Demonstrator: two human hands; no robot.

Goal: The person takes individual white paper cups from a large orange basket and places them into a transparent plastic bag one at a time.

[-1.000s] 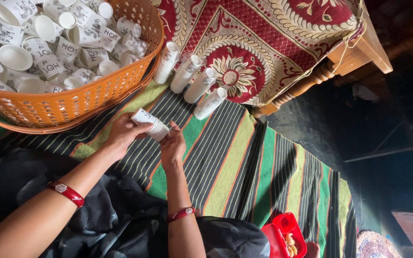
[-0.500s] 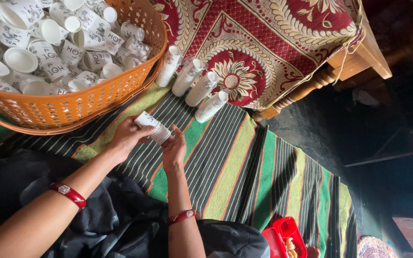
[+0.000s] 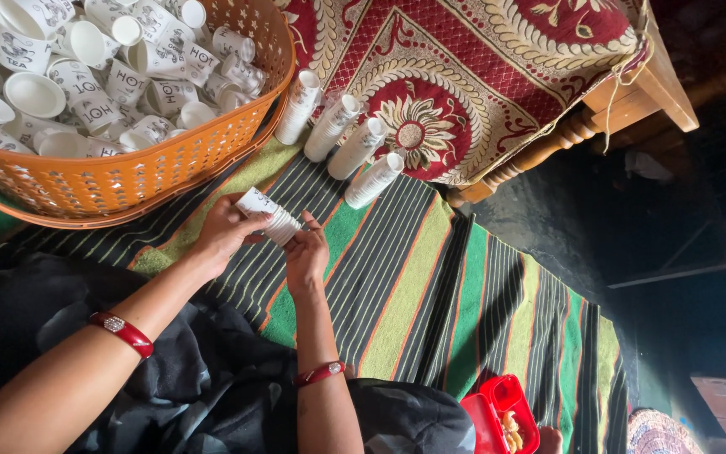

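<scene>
a: what is held by the hands?

b: a short stack of white paper cups (image 3: 266, 215) is gripped between both. the left hand (image 3: 227, 231) is closed around the base end of the stack, and the fingers of the right hand (image 3: 307, 256) are pinched shut on its open end. the stack is tilted, held just above the striped mat (image 3: 413, 294).

a: where is that seen in relation to the basket?

b: just beside and below the orange basket (image 3: 128, 181), which is filled with loose white printed cups (image 3: 94, 76). the basket is rested on the same mat.

a: what else is laid out nearby?

b: four longer stacks of cups (image 3: 338, 130) are lined up side by side at the edge of a red patterned cloth (image 3: 464, 76), near the basket's right rim. the cloth is draped over a wooden frame with a turned leg (image 3: 539, 155).

a: anything worn on the arms?

b: a red bangle (image 3: 123, 330) is worn on the left wrist and another red bangle (image 3: 321, 372) on the right. a red box (image 3: 497, 412) is seen open at the lower edge, well apart from the hands.
</scene>
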